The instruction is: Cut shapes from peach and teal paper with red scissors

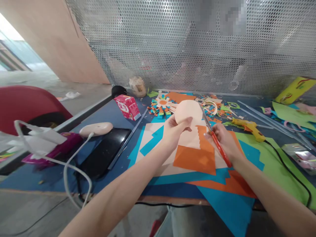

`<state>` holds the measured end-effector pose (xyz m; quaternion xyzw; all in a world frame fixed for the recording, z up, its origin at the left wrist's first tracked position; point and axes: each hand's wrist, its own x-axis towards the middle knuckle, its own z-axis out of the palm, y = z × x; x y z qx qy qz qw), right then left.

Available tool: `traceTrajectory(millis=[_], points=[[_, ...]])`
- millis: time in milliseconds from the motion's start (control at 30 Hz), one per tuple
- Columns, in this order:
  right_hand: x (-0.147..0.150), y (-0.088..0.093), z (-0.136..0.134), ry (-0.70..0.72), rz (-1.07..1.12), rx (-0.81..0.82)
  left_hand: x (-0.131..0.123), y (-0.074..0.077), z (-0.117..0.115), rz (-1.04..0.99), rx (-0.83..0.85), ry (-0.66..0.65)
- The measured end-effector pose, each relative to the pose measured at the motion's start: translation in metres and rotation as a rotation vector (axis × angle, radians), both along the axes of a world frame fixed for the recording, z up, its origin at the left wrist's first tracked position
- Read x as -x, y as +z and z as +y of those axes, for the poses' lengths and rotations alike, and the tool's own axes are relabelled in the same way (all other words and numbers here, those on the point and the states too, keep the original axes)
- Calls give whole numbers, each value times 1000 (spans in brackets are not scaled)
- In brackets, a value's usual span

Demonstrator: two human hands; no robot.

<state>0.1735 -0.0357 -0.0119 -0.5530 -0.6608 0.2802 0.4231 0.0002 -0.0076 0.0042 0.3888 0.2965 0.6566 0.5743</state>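
Note:
My left hand pinches a pale peach paper piece with a rounded top, held up over the table. My right hand grips red-handled scissors, whose blades run up along the right edge of the peach paper. Below both hands lie layered sheets of orange paper, teal paper and cream paper on the blue table.
A yellow glue gun with a black cord lies right of my hands on green paper. A colourful paper flower and scraps lie behind. Left: a red carton, black tablet, white charger and cable. Metal mesh wall behind.

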Motion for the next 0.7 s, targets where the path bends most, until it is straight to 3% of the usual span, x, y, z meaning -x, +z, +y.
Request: traceTrajectory(millis=[700], points=[[0,8,-3,-36,-39,3,4,2,3,24,-11,63]])
